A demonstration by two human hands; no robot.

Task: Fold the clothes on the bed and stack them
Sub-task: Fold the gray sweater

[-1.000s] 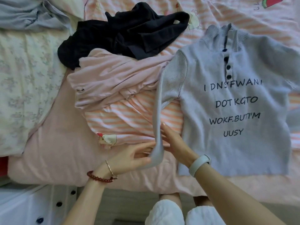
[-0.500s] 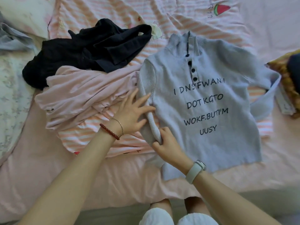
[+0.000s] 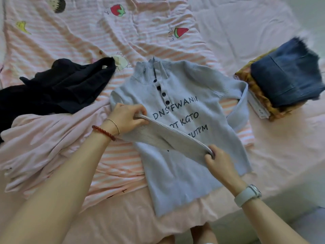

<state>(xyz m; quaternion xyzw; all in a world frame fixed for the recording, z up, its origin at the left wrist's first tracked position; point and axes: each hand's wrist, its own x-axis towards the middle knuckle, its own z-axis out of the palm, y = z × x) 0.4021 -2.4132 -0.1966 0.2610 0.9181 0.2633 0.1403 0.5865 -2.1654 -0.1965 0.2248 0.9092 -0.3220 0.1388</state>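
Lettering on the grey sweater (image 3: pixel 177 173) reads "DNS'FWANN", "KGTO", "BUTI'M", partly covered. It lies flat on the pink bed (image 3: pixel 274 138), collar away from the person, hem toward them. Its sleeve (image 3: pixel 168 136) crosses the chest diagonally, pinched near the shoulder by the left hand (image 3: pixel 125 118) and at the cuff by the right hand (image 3: pixel 219 161).

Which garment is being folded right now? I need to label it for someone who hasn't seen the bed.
On the pink striped bedspread, look at the middle, between the black clothes and the folded stack. It is the light grey sweater, the only piece with dark buttons and black lettering, its sleeve held across it by both hands.
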